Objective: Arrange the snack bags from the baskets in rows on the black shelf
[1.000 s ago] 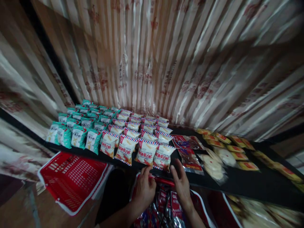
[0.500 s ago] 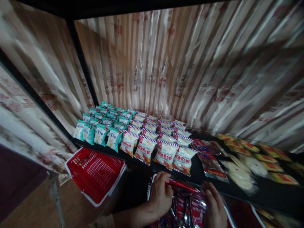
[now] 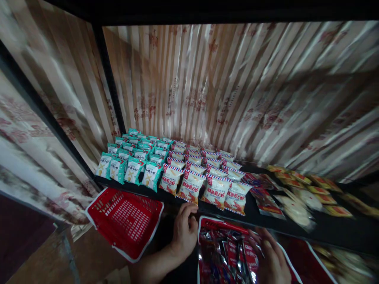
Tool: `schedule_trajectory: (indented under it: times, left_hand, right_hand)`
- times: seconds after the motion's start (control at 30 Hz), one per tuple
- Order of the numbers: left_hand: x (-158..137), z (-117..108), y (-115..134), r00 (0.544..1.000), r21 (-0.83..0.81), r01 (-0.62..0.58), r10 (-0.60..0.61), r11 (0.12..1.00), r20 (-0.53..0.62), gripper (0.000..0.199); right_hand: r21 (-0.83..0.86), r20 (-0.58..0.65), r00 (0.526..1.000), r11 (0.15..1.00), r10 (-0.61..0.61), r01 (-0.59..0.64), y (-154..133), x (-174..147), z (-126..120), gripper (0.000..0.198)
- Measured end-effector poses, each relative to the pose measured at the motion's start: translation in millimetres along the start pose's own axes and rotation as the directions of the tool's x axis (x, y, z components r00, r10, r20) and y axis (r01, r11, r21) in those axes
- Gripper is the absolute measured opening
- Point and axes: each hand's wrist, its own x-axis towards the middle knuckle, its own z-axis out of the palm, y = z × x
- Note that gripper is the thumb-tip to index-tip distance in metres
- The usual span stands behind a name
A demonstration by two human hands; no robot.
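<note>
A red basket with a white rim [image 3: 199, 244] stands below the shelf's front edge, filled with shiny dark-red snack packets [image 3: 232, 252]. Just outside its left rim is my left hand [image 3: 184, 232], thumb and forefinger apart, with nothing visible in it. My right hand [image 3: 275, 258] is inside the basket's right side, over the packets. A glossy packet lies close to its fingertips; blur and the hand itself hide whether it is gripped. Nearest beyond the hands are white bags with striped tops [image 3: 191, 187], standing in rows on the black shelf [image 3: 248, 221].
Teal-and-white snack bags [image 3: 133, 170] stand in rows at the shelf's left. Flat red packets [image 3: 268, 203], pale packs [image 3: 294, 209] and yellow packs [image 3: 339, 211] lie to the right. An empty-looking red basket [image 3: 127, 217] is at lower left. A black post [image 3: 109, 79] borders the curtain.
My left hand has come off the basket's far-left edge and moved left. The red bar across the basket's far side no longer lies over the packets. My right hand stays at the right. The view has shifted slightly.
</note>
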Motion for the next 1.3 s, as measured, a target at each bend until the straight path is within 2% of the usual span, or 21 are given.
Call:
schedule_trajectory:
  times: [0.13,0.27,0.43,0.53,0.63,0.8,0.93,1.03,1.13,1.3]
  left_hand:
    - [28.8,-35.2,-1.1,0.995,0.057,-0.086,0.088,0.995,-0.042,0.035]
    - [74.7,-72.7,2.4,0.985,0.167,-0.14,0.155,0.976,-0.081,0.03]
    - [140.1,-113.9,7.6,0.977,0.397,-0.201,0.21,0.895,0.023,0.026]
    - [160.9,-127.3,11.8,0.967,0.479,-0.247,0.248,0.842,0.063,0.026]
    - [152.2,-124.6,14.7,0.943,0.492,-0.327,0.309,0.807,0.12,0.024]
    - [91.9,-93.6,4.7,0.869,0.343,-0.48,0.385,0.807,0.31,0.024]
    - [58.4,-73.9,-11.6,0.816,0.347,-0.534,0.364,0.771,0.449,0.027]
    - [52.7,-70.1,-21.5,0.839,0.42,-0.484,0.27,0.768,0.473,0.028]
    - [53.9,-73.1,-32.6,0.879,0.51,-0.42,0.195,0.751,0.436,0.029]
    - [54.4,-81.3,-55.3,0.9,0.582,-0.403,0.192,0.707,0.39,0.032]
  right_hand:
    - [0.064,0.024,0.996,0.994,0.088,-0.089,-23.1,-19.2,21.7,0.055]
    - [0.13,0.116,0.976,0.971,0.186,-0.2,-42.1,-36.4,46.9,0.057]
    - [0.164,0.223,0.944,0.945,0.244,-0.283,-40.1,-51.1,73.2,0.055]
    - [0.149,0.284,0.92,0.936,0.269,-0.32,-39.3,-58.5,86.2,0.053]
    - [0.169,0.338,0.901,0.924,0.273,-0.344,-45.3,-64.4,99.7,0.05]
    - [0.274,0.427,0.869,0.88,0.25,-0.388,-56.0,-62.4,123.0,0.048]
    - [0.338,0.523,0.839,0.867,0.15,-0.366,-62.6,-54.9,140.0,0.047]
    - [0.345,0.574,0.811,0.866,0.11,-0.362,-67.4,-51.1,154.6,0.046]
    - [0.33,0.605,0.791,0.874,0.095,-0.357,-67.4,-47.7,171.0,0.048]
    - [0.302,0.609,0.792,0.911,0.042,-0.28,-59.3,-39.1,195.1,0.049]
